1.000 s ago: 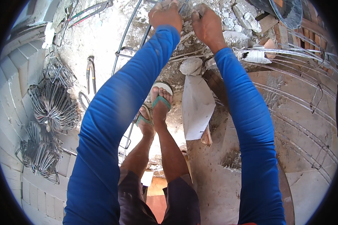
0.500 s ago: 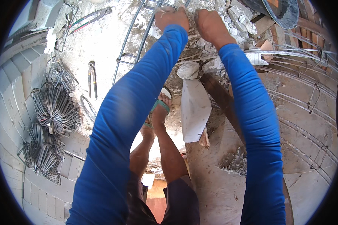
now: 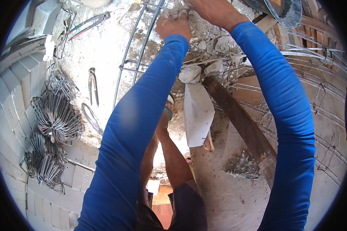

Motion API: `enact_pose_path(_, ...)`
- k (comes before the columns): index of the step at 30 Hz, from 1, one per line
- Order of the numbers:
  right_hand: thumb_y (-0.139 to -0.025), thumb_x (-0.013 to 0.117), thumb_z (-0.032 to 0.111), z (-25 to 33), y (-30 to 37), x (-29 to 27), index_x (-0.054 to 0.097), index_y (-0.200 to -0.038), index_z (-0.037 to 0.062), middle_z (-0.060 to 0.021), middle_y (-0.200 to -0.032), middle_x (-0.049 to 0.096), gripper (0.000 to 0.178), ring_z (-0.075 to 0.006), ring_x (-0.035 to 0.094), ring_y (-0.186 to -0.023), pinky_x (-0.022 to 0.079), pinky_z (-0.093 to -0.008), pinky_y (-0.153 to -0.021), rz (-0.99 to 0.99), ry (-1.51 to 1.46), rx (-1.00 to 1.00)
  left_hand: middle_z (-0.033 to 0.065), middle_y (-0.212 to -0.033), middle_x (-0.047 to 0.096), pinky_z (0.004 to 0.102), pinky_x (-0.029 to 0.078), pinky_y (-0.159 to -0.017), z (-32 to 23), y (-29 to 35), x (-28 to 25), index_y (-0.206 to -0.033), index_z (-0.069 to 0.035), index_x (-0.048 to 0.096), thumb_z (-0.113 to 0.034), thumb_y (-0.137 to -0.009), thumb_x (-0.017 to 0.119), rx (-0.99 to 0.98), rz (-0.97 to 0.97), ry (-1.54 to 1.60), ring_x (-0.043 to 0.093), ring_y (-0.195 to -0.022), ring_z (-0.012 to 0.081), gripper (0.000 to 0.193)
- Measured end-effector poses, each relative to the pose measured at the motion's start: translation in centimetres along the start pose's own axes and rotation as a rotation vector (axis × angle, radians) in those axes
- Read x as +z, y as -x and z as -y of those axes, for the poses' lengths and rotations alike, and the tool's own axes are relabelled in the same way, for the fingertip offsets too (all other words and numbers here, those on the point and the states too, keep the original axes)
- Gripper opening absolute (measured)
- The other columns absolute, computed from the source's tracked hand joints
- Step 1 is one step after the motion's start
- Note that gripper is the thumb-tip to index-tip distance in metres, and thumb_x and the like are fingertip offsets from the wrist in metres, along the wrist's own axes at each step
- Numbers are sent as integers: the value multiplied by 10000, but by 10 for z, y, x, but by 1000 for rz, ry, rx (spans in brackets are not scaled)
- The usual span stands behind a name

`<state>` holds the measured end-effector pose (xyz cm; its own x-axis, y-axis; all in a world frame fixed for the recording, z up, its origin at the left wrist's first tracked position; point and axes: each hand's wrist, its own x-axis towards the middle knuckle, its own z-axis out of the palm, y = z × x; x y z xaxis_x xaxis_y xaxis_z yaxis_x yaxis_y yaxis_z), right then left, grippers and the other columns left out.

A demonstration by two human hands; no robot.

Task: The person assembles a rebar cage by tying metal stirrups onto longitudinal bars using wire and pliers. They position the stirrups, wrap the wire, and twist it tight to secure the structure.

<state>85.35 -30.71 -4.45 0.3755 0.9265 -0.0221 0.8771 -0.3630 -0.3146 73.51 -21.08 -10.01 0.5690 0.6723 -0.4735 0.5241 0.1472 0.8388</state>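
Observation:
My left hand [image 3: 174, 25] is closed, its fingers curled beside a rebar cage [image 3: 147, 36] of long bars and cross ties near the upper edge. What it holds is hidden. My right hand [image 3: 218, 12] reaches in from the right, so its fingers come close to the left fingertips. Those fingers look bent together, partly cut off by the upper edge, and anything in them is too small to make out. The cage runs down and to the left, passing behind my left blue sleeve [image 3: 142, 92].
Pincers [image 3: 93, 86] and long-handled cutters [image 3: 90, 25] lie on the left. Bundled bent stirrups [image 3: 58, 115] lean by grey blocks [image 3: 17, 82]. Rubble [image 3: 225, 44], a dark plank [image 3: 243, 123] and a white panel [image 3: 198, 115] lie centrally. More rebar [image 3: 324, 107] spans the right; a dark bucket [image 3: 287, 13] stands above.
My right hand has moved left and up to meet the left fingers, with its elbow swung outward to the right. My left hand has stayed almost in place, slightly lower.

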Motion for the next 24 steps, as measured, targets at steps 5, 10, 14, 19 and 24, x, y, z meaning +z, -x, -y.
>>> enact_pose_path(5,-849,628,186,-46,-16,36,681,-931,34,-185,-916,674,180,-391,634,-949,498,-494,-860,66,35,22,115,-870,721,274,543,-634,-12,7,-6,-943,8,637,-107,-877,769,-48,13,123,679,-730,151,187)
enact_pose_path(10,-851,696,341,-48,-33,40,678,-1053,11,-218,-987,693,387,-398,647,-972,479,-524,-912,253,93,46,132,-912,720,304,552,-698,-23,10,-16,-984,11,661,-154,-848,790,99,113,-75,692,-766,176,249)
enact_pose_path(14,-857,706,423,-27,-18,52,618,-1214,22,-281,-1204,629,544,-429,584,-1157,439,-541,-1007,-386,264,250,127,-853,731,351,560,-761,-22,7,-15,-943,-9,687,-101,-789,805,174,138,-104,709,-788,222,215)
enact_pose_path(19,-914,658,305,4,34,78,619,-1221,53,-280,-1356,524,399,-470,482,-1274,394,-561,-1075,-562,-1600,1158,136,-886,756,362,563,-804,-15,-11,-16,-988,-40,759,-276,-840,742,321,95,-430,724,-809,253,280)
enact_pose_path(24,-1069,501,207,6,45,131,495,-1404,3,-144,-1267,635,392,-234,605,-1178,498,-353,-1046,-588,-1966,921,175,-908,731,391,549,-856,-19,-14,-12,-945,-37,754,-271,-818,757,245,203,-490,710,-885,302,266)
